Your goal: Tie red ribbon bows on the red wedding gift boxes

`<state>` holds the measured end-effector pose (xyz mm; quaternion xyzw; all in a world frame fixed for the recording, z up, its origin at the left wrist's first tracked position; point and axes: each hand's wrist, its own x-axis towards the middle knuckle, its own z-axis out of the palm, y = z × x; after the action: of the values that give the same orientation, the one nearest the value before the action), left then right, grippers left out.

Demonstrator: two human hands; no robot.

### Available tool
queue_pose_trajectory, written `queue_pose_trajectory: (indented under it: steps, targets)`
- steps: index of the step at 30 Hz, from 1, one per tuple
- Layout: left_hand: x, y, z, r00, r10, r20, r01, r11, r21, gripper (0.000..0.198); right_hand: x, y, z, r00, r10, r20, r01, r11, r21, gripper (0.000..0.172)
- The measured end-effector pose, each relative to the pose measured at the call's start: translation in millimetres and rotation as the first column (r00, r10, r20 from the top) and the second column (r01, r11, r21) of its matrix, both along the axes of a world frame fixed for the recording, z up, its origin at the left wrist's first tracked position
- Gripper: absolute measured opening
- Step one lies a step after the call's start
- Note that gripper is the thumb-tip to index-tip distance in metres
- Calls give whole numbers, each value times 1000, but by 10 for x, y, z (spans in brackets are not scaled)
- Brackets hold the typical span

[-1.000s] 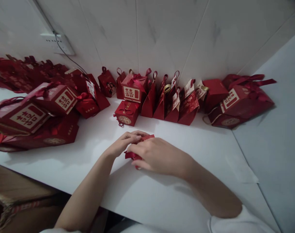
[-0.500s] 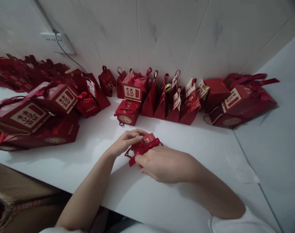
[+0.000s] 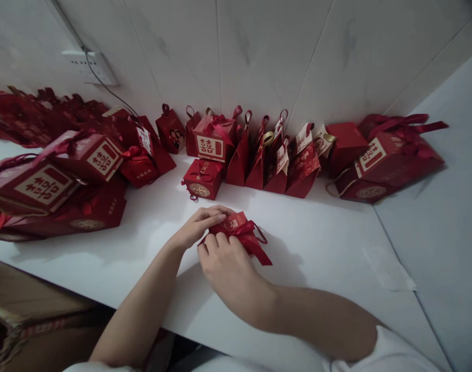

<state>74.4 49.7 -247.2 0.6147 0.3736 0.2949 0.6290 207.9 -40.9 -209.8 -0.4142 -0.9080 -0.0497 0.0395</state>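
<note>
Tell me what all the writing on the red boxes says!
"囍", red on a white label: middle box, left box, far-left box, right box.
Gold print on the small box held by the left hand and right hand: too blurred.
Round seals and tags: too small.

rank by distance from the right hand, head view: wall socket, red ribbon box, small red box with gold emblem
1. red ribbon box: touching the right hand, at its fingertips.
2. small red box with gold emblem: just beyond, toward the wall.
3. wall socket: far left, up on the wall.
</note>
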Motion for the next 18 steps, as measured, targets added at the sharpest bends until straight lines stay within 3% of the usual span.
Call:
queue_pose_trajectory:
  steps: [5, 10, 14, 18]
  targets:
    - [50, -19, -7, 999, 40, 16, -40, 999, 20, 29, 221, 73, 167, 976, 140, -169, -144, 990, -13, 19]
    - [66, -16, -74, 984, 161, -75, -145, 972, 186, 32, 578, 70, 394, 962, 169, -216, -215, 953, -213, 16]
    - [36, -34, -26, 983, 120, -138, -84, 966, 244, 34, 737, 67, 455, 932, 119, -341, -235, 917, -322, 17]
    - [-8, -64, 94, 985, -4, -172, 44, 972, 230, 35, 794, 116, 485, 927, 85, -364, -200, 936, -291, 21]
